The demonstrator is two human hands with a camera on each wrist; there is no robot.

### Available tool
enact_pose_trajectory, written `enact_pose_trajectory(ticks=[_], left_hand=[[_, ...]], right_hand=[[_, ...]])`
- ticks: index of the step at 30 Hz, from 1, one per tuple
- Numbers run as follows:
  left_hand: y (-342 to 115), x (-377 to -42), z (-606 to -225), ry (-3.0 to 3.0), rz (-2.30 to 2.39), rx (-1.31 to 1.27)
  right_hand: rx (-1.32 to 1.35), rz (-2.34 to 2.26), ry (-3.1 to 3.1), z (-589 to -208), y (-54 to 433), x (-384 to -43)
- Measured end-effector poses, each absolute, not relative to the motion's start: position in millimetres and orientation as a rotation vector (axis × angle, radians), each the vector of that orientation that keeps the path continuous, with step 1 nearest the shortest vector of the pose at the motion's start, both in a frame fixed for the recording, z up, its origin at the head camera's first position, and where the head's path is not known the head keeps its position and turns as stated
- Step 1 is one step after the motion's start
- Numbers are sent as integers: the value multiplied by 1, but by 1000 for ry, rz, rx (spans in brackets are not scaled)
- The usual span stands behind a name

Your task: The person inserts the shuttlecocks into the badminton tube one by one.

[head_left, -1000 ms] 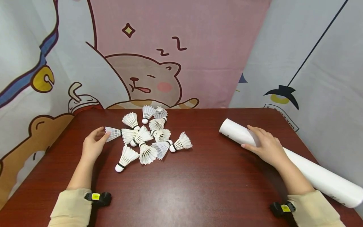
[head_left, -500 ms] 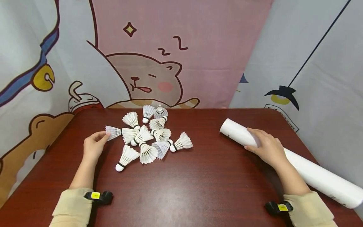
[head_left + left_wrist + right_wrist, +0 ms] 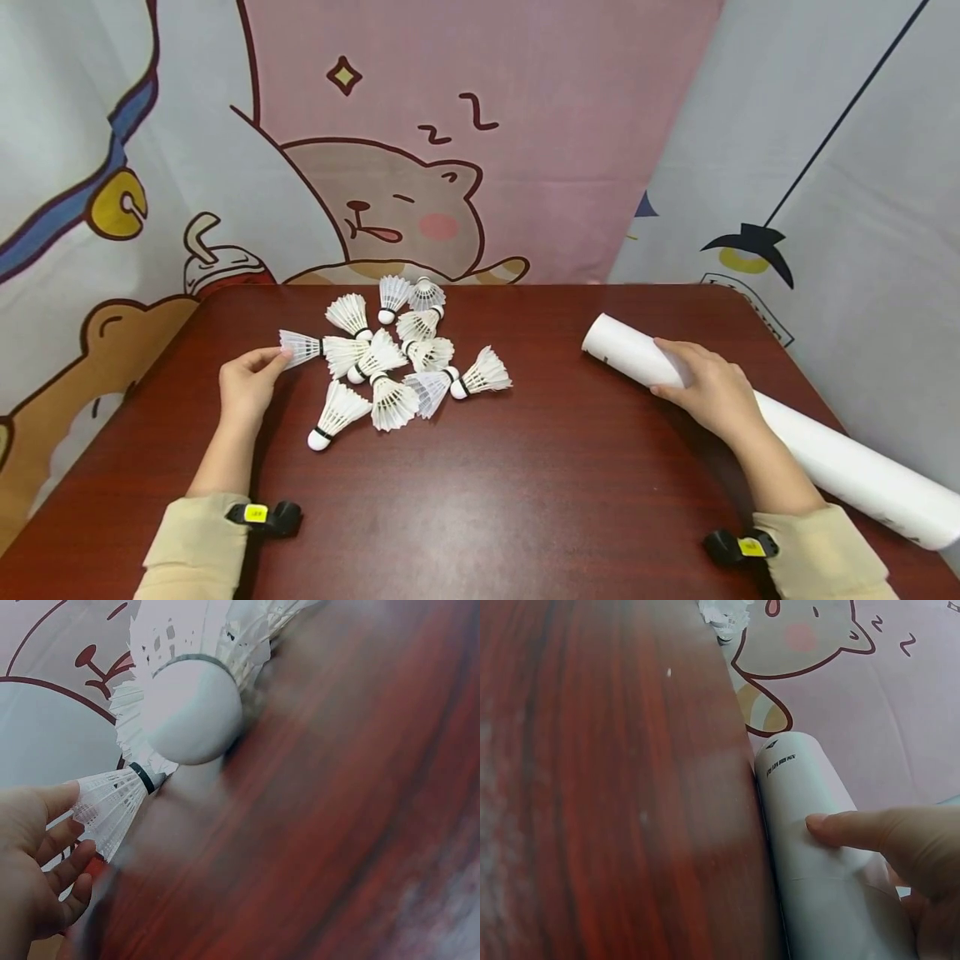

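Note:
My left hand (image 3: 247,387) pinches the open feather end of a white shuttlecock (image 3: 302,348) at the left of a loose pile. In the left wrist view the thumb lies at the rim of this shuttlecock's skirt (image 3: 112,806), with the fingers curled below. Its dark-banded head points towards the other shuttlecocks and is partly hidden by them. On the right, my right hand (image 3: 708,392) grips a long white tube (image 3: 847,454) lying slantwise on the table. The right wrist view has the thumb along the near side of the tube (image 3: 802,795), below small dark print.
Several white shuttlecocks (image 3: 393,402) lie bunched on the dark red wooden table (image 3: 510,508), left of centre. One shuttlecock (image 3: 337,414) lies nearest the front, and its round head looms large in the left wrist view. A cartoon-printed cloth (image 3: 570,125) hangs behind the table.
The left index finger has come down slightly onto the shuttlecock's skirt. The right hand keeps its place on the tube, its thumb shifted a little. The shuttlecocks lie as before.

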State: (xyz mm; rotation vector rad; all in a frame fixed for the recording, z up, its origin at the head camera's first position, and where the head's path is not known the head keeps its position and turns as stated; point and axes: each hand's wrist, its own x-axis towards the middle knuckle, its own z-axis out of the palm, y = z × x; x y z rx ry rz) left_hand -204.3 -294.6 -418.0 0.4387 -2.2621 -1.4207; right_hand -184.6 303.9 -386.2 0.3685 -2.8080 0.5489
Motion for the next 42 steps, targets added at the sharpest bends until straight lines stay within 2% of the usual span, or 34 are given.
enact_pose_trajectory(ticks=[27,42], left_hand=[[-279,-198,-378,-2125,-1498,419],[-240,-193,-353,-2021,-1559,167]], right_hand=[[494,613,-2619,-362,288,-165],[541,694,-2557,-348,275,-154]])
